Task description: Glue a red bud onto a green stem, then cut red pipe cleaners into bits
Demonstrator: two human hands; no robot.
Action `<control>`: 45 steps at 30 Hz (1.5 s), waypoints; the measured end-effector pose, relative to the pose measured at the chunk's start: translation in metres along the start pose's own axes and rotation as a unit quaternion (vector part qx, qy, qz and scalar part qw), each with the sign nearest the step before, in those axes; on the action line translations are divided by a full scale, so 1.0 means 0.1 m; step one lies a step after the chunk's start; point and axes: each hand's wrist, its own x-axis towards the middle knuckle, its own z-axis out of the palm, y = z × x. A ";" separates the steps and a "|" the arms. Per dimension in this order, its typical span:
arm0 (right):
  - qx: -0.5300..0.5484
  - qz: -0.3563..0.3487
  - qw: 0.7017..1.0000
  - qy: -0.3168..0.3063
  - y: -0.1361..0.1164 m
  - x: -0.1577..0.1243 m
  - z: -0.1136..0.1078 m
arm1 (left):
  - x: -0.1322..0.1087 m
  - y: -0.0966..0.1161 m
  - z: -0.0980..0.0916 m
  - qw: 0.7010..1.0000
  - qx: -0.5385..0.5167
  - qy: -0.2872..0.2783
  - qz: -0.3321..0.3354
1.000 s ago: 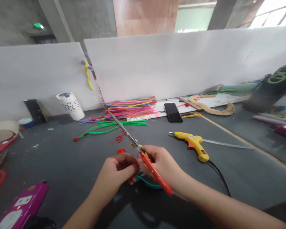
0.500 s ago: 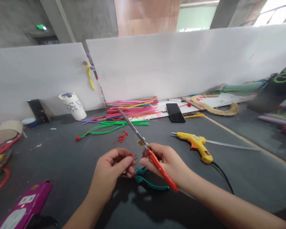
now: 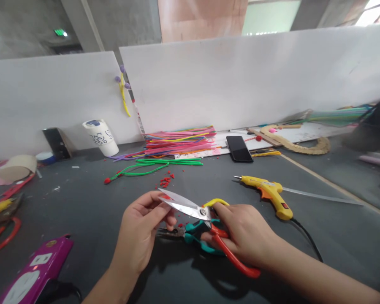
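My right hand (image 3: 240,228) grips the scissors (image 3: 190,207) by their red and yellow handles, with the blades pointing left. Between the thumb and fingertips of my left hand (image 3: 142,223) is a small red piece (image 3: 166,197), partly behind the blade tips. The blades are slightly parted around it. Pliers with teal handles (image 3: 193,232) lie on the table beneath both hands, partly covered by my right hand. Small red scraps (image 3: 165,181) are scattered just beyond my left hand.
A yellow glue gun (image 3: 269,192) lies at the right. Pipe cleaners (image 3: 180,142), a phone (image 3: 239,148) and a white cup (image 3: 101,138) stand or lie along the partition. A purple power strip (image 3: 39,266) is at the lower left.
The scissors have swung from upright and slanted to nearly level, with their tips now at my left fingertips. My right hand has turned and taken the handles.
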 end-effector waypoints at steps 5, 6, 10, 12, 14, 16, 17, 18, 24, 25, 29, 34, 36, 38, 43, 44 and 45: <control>-0.015 -0.006 1.000 0.011 0.01 -0.01 0.01 | 0.00 0.00 -0.01 1.000 0.002 0.007 -0.003; -0.017 -0.007 1.000 0.015 0.01 -0.01 0.02 | 0.00 0.00 0.00 1.000 0.004 0.006 -0.004; -0.026 -0.017 0.999 0.030 0.03 -0.03 0.05 | -0.01 0.01 0.00 1.000 0.011 -0.004 -0.012; -0.031 -0.020 0.999 0.032 0.03 -0.03 0.05 | -0.01 0.01 0.00 1.000 0.010 -0.009 -0.012; -0.036 -0.021 0.999 0.029 0.02 -0.02 0.05 | 0.00 0.01 0.00 1.000 0.006 -0.012 -0.013; -0.042 -0.023 0.998 0.028 0.01 -0.01 0.04 | 0.00 0.00 -0.01 1.000 -0.001 -0.014 -0.014; -0.044 -0.024 0.998 0.029 0.00 -0.01 0.03 | 0.00 0.00 -0.01 1.000 -0.006 -0.014 -0.013; -0.047 -0.026 0.998 0.031 -0.01 -0.01 0.03 | 0.00 0.00 0.00 1.000 -0.010 -0.014 -0.013; -0.058 -0.037 0.997 0.041 -0.01 -0.01 0.04 | 0.00 0.00 0.01 1.000 -0.021 -0.014 -0.011; -0.059 -0.038 0.997 0.043 -0.01 -0.01 0.05 | 0.00 0.00 0.01 1.000 -0.021 -0.014 -0.011; -0.064 -0.038 0.996 0.046 0.00 -0.02 0.06 | 0.00 0.00 0.00 1.000 -0.020 -0.015 -0.014; -0.060 -0.036 0.996 0.051 -0.01 -0.03 0.07 | 0.01 0.01 -0.02 0.999 -0.023 -0.023 -0.010; -0.061 -0.035 0.996 0.050 -0.02 -0.02 0.07 | 0.01 0.01 -0.02 0.999 -0.024 -0.026 -0.007; -0.062 -0.033 0.996 0.048 -0.03 -0.01 0.07 | 0.02 0.01 -0.03 0.999 -0.025 -0.026 -0.008; -0.066 -0.024 0.996 0.046 -0.02 0.00 0.06 | 0.04 0.03 -0.04 0.999 -0.019 -0.027 -0.012; -0.064 -0.021 0.997 0.047 -0.02 0.00 0.06 | 0.04 0.04 -0.05 0.999 -0.017 -0.028 -0.012; -0.060 -0.018 0.997 0.046 -0.01 0.00 0.06 | 0.04 0.04 -0.05 0.999 -0.015 -0.029 -0.013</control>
